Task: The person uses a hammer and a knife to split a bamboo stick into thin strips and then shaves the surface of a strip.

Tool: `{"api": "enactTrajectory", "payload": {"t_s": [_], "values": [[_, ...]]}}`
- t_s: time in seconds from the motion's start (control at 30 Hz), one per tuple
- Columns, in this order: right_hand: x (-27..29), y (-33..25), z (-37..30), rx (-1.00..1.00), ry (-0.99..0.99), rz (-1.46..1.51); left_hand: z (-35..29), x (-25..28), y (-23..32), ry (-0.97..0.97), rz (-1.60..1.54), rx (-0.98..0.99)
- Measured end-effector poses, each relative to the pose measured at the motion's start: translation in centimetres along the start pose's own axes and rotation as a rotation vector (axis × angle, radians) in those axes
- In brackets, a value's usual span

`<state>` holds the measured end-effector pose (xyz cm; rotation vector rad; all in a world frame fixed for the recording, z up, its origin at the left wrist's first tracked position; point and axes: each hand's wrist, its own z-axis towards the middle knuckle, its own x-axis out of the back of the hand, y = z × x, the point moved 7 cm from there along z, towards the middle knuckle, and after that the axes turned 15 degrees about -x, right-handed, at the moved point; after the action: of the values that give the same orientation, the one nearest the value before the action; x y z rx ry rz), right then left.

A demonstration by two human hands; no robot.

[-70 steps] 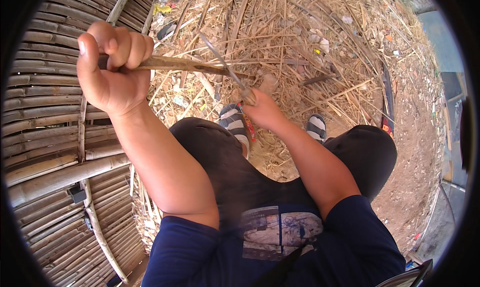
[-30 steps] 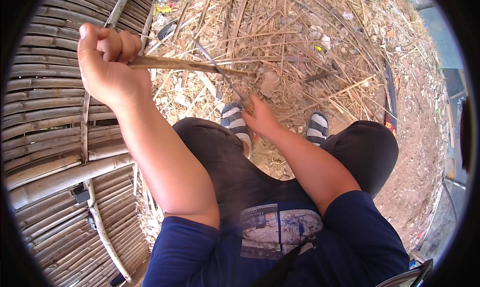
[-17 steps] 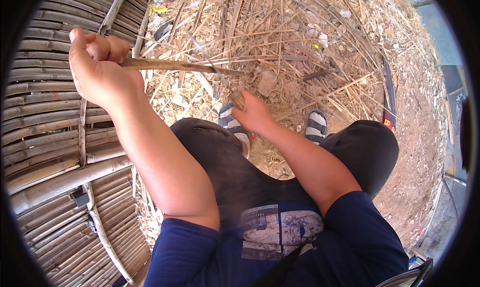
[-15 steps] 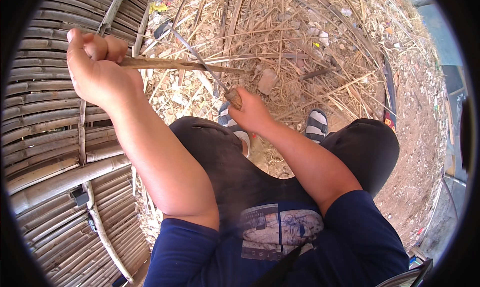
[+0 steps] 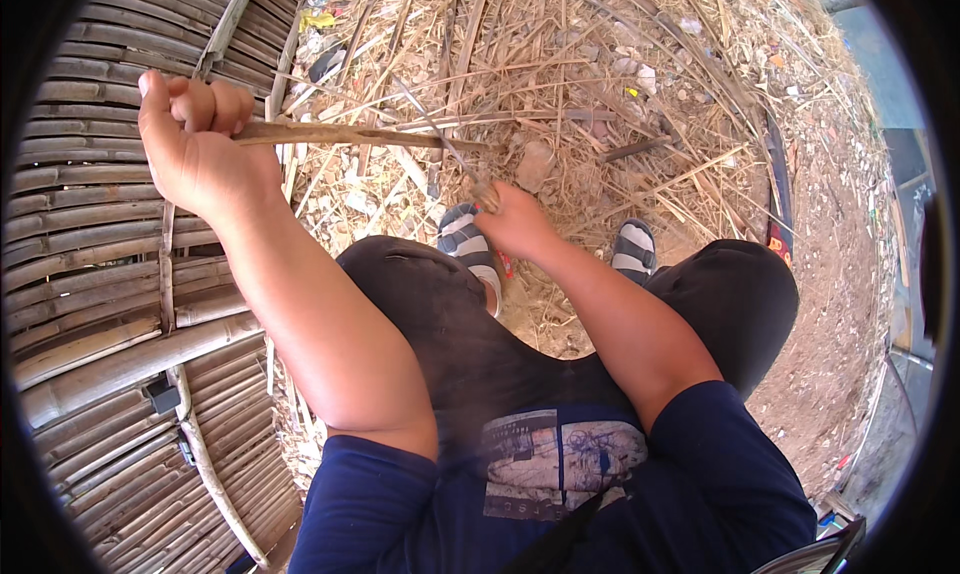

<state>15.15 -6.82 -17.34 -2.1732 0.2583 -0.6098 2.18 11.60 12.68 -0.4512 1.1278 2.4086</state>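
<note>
So the stick (image 5: 345, 135) I'm watching slants out in front of the left knee, one end in the left hand (image 5: 212, 164), the far end down by a tan stone (image 5: 536, 164). Can't tell if that end actually touches the ground.

It looks like dry wood or split bamboo, so I'd guess light, stiff, not very slippery, maybe splintery along the edges. I'd grip it near the upper end, like the left hand does: fingers curled round it, palm turned up, thumb sticking out to the side.

The right hand (image 5: 522, 222) is closed around the wooden handle of a knife (image 5: 486, 196), its thin blade crossing the stick in my view. Whether they're touching, I can't say.

Further out I see striped sandals (image 5: 462, 236) on both feet, loose straw (image 5: 640, 84) and scraps all over the dirt, a yellow wrapper (image 5: 317, 20) up top, and a slatted bamboo wall (image 5: 105, 179) on the left.
</note>
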Motion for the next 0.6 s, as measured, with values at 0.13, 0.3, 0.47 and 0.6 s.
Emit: {"api": "enactTrajectory", "payload": {"t_s": [0.13,0.3,0.47,0.6], "values": [[-0.6,-1.3,-0.2,0.134,-0.016,0.026,-0.6,-0.8,0.3,-0.038,-0.001,-0.016],[-1.2,8.8,3.0,-0.108,0.155,-0.192,-0.3,-0.5,0.4,-0.019,0.004,-0.02],[-0.8,9.6,2.9,-0.278,0.112,-0.166,0.0,-0.5,0.1,-0.049,-0.051,-0.007],[-0.9,3.0,1.2,-0.054,0.118,-0.061,-0.6,-1.4,0.4,-0.057,0.01,-0.043]]}}
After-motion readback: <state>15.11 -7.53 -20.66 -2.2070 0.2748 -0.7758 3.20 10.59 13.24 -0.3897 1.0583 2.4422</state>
